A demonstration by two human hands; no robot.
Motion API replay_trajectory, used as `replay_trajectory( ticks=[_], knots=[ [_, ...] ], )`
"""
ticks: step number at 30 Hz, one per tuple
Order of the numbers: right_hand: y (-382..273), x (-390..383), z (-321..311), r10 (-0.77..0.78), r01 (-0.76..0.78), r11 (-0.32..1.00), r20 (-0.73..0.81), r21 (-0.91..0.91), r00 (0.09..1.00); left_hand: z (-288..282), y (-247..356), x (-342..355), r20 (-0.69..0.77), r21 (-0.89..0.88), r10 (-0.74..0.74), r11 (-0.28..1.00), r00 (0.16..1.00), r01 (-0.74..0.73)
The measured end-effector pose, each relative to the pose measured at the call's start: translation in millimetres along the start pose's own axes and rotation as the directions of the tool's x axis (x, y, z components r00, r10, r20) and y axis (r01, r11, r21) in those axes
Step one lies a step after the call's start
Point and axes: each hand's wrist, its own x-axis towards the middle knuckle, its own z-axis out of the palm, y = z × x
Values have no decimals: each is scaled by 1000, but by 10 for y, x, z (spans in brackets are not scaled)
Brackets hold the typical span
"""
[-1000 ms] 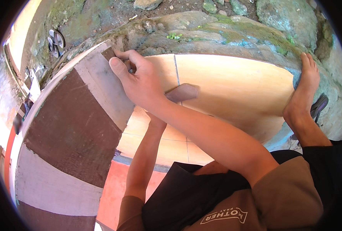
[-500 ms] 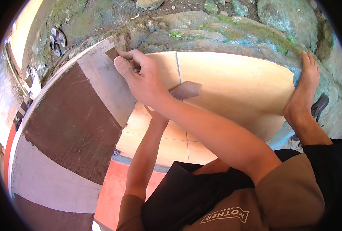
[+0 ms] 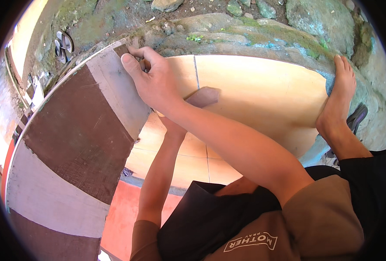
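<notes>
A long board [image 3: 80,135], painted in brown and pale grey-lilac bands, stands along my left side. At its far end my right hand [image 3: 153,82] is closed, thumb against fingers, on a small brown flat piece [image 3: 120,50] pressed to the pale band near the corner. The piece looks like folded sandpaper, but its kind is not certain. My left hand [image 3: 173,126] is beside the board's inner edge, under my right forearm; its fingers are mostly hidden. A greyish-brown flat piece [image 3: 207,96] with a pointed end shows on the tiles just past my right forearm.
Pale orange tiles [image 3: 262,95] lie under my arms, with a red floor surface [image 3: 127,222] nearer me. A mossy stone edge [image 3: 227,32] runs along the far side. Sandals [image 3: 63,43] sit at the far left; another sandal [image 3: 357,117] is by my bare foot [image 3: 338,100].
My right hand and the brown piece have shifted slightly toward the far left, closer to the board's end corner. The whole view has moved a little; my left hand stays beneath my forearm.
</notes>
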Motion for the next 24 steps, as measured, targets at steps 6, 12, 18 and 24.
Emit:
replay_trajectory(
  ticks=[6, 12, 18, 24],
  knots=[
    [59, 18, -44, -52, 52, 999, 10, 9, 999, 39, 11, 29, 7, 37, -54, 998, 999, 54],
    [-21, 66, -35, -33, 33, 999, -4, 37, 999, -15, 62, 58, 42, -105, 173, 980, 984, -168],
    [-33, 85, -52, -28, 28, 998, 7, 64, 1000, -64, 125, 17, 58, -109, 170, 981, 984, -163],
    [-54, 85, -142, 23, -23, 1000, 53, -3, 998, -70, 52, 35, 92, 246, 338, 904, 936, -351]
  ],
)
